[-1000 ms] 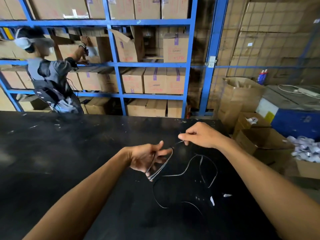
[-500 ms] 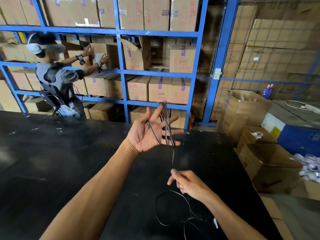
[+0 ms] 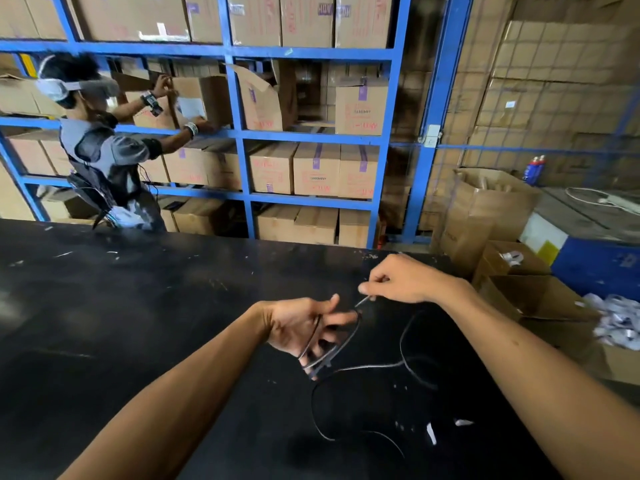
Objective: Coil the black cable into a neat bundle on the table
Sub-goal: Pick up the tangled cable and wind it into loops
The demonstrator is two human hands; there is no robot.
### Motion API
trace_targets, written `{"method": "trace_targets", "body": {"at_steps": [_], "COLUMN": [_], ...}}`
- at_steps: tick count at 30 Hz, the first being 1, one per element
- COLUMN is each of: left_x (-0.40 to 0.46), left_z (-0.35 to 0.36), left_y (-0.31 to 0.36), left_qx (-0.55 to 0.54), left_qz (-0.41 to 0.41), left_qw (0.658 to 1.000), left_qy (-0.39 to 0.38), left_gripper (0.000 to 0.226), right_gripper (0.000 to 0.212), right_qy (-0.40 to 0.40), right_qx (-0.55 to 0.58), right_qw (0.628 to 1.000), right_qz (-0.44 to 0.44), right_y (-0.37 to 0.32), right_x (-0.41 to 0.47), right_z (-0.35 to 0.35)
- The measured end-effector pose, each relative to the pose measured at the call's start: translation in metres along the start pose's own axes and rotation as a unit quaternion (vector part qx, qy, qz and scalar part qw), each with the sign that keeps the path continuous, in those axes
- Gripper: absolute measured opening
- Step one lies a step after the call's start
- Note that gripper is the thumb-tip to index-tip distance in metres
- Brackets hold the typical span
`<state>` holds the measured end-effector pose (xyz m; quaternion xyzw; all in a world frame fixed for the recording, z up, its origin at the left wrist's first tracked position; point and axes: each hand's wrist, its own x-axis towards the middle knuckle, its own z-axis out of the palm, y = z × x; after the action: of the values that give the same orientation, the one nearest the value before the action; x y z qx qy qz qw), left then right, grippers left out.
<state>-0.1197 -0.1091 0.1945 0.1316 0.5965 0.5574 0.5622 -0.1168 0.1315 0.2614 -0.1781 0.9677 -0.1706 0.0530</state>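
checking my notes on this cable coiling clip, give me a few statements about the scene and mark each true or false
1. The left hand holds several loops of the black cable. True.
2. The right hand rests flat and empty on the table. False: it is raised and pinches a strand of the cable that runs to the loops.
3. All of the cable is already gathered in the loops. False: loose curves of it lie on the table below the hands.
4. Another person reaches toward boxes on the blue shelving. True.
5. The tabletop is white. False: it is black.
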Motion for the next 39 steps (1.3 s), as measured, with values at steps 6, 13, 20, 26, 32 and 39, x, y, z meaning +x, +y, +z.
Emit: {"method": "trace_targets", "body": {"at_steps": [6,13,20,26,32,39], "left_x": [-0.011,-0.018,-0.034,-0.033,-0.018,-0.019], "left_z": [-0.020,-0.006,0.020,0.031,0.012,-0.016], "left_y": [0.004,0.032,0.037,0.019,-0.008,0.000], "left_qx": [-0.200,-0.305,-0.204,-0.022,0.001,-0.267], "left_qz": [0.148,0.325,0.287,0.057,-0.025,0.219], "left_qw": [0.953,0.893,0.923,0.981,1.000,0.915], "left_qy": [0.172,0.066,-0.157,-0.183,-0.018,0.209], "left_gripper": [0.053,0.051,0.056,0.068,0.064,0.052], "right_gripper": [0.027,0.032,0.075,0.053,0.022,0.025], "right_qy": [0.009,-0.014,-0.029,-0.025,-0.006,0.019], "right_qx": [0.296,0.478,0.395,0.128,0.022,0.283], "right_qw": [0.955,0.878,0.917,0.990,1.000,0.959], "right_qz": [0.014,-0.007,0.053,0.048,0.004,-0.017], "right_y": [-0.003,-0.017,-0.006,0.007,-0.006,-0.008], "right_x": [-0.018,-0.041,-0.040,-0.023,-0.021,-0.038], "right_z": [0.043,0.121,0.126,0.052,-0.008,0.040]}}
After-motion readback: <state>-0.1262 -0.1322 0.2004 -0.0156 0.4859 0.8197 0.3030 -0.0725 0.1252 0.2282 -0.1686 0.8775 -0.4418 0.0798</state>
